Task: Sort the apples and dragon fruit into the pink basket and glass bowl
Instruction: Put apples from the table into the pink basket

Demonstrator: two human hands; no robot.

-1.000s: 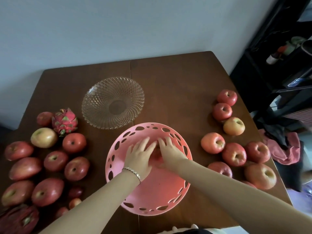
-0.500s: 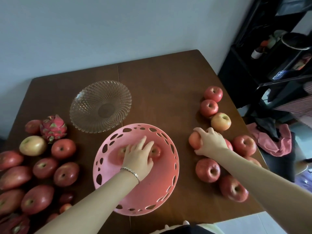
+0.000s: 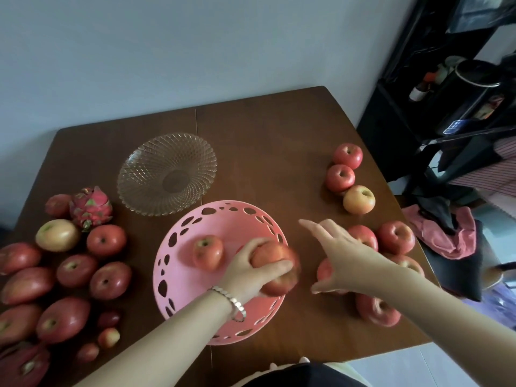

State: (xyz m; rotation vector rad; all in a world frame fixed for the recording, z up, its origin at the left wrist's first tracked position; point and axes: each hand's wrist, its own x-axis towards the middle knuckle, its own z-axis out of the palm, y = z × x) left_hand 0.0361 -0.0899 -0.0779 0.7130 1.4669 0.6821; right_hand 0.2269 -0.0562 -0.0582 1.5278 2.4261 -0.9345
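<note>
My left hand (image 3: 245, 272) grips a red apple (image 3: 275, 261) above the right rim of the pink basket (image 3: 173, 263). One apple (image 3: 208, 251) lies inside the basket. To the right, my right hand (image 3: 340, 252) hovers with its fingers spread and nothing in it, over a group of apples (image 3: 396, 237). Three more apples (image 3: 340, 177) sit further back on the right. The glass bowl (image 3: 167, 173) stands empty behind the basket. On the left, a pink dragon fruit (image 3: 90, 206) stands among several apples (image 3: 106, 240).
The brown table (image 3: 265, 135) stands against a pale wall. A black shelf unit (image 3: 446, 107) stands to the right, with a pink cloth (image 3: 435, 236) below it. The table's near edge runs just past the basket.
My left hand went from the basket's middle to its right rim and now holds an apple. My right hand, earlier closed over an apple on the right, is now spread open.
</note>
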